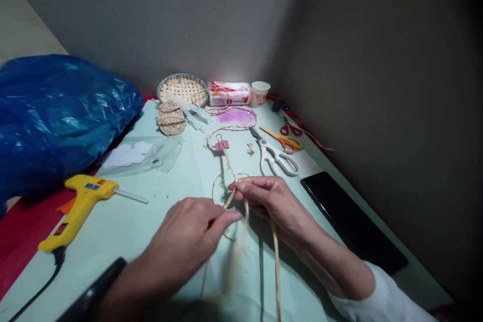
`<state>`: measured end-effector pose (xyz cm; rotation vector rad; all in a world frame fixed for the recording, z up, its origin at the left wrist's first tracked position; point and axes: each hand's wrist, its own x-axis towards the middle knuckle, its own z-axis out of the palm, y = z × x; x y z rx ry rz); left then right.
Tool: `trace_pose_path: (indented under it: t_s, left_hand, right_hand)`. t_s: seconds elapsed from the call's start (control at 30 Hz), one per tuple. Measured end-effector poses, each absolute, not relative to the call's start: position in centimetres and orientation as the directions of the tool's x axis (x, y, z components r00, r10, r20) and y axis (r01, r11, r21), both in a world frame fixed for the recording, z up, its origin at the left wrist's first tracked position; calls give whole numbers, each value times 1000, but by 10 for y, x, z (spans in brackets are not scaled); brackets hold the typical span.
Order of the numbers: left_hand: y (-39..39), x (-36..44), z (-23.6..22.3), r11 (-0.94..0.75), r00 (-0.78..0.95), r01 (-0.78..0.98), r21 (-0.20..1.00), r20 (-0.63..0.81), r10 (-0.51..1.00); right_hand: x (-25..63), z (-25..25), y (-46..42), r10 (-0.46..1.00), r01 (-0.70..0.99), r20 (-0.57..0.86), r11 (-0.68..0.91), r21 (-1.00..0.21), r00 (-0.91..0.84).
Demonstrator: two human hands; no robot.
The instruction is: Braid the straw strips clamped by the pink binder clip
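A thin braided straw cord (229, 162) runs down from a pink binder clip (222, 145) in the middle of the table. My right hand (269, 198) pinches the cord's lower end between thumb and fingertips. Close by on the left, my left hand (188, 231) is curled with its thumb on top, gripping a pale straw strand (229, 201) that leads from the right fingertips. Another loose strand (276, 266) drops below my right hand. Beneath my left thumb a strand is blurred by motion. The left fingertips are partly hidden.
A yellow glue gun (77, 211) lies left, near a blue plastic bag (64, 121). White scissors (273, 156), orange scissors (283, 139) and a black tablet-like slab (350, 221) are on the right. Behind stand a woven basket (183, 88), a tissue pack (229, 94) and a paper cup (260, 94).
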<state>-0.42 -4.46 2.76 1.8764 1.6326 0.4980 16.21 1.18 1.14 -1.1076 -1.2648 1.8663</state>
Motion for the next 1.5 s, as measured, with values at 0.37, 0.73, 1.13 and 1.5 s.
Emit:
trace_pose_path:
  t_s: [0.37, 0.73, 1.13, 1.5]
  left_hand:
    - [-25, -35, 17, -279, 250, 869, 408, 123, 960]
    - [-21, -92, 34, 143, -121, 987, -70, 251, 960]
    - [-19, 13, 19, 176, 142, 111, 978, -191, 971]
    - [-31, 18, 9, 467, 107, -256, 846, -456, 884]
  right_hand:
    - [166, 15, 16, 786, -118, -371, -483, -867, -494]
    - [166, 15, 16, 814, -64, -305, -384, -921, -494]
    - [160, 4, 12, 816, -200, -136, -294, -935, -562]
    - [164, 9, -2, 889, 388, 7, 207, -898, -458]
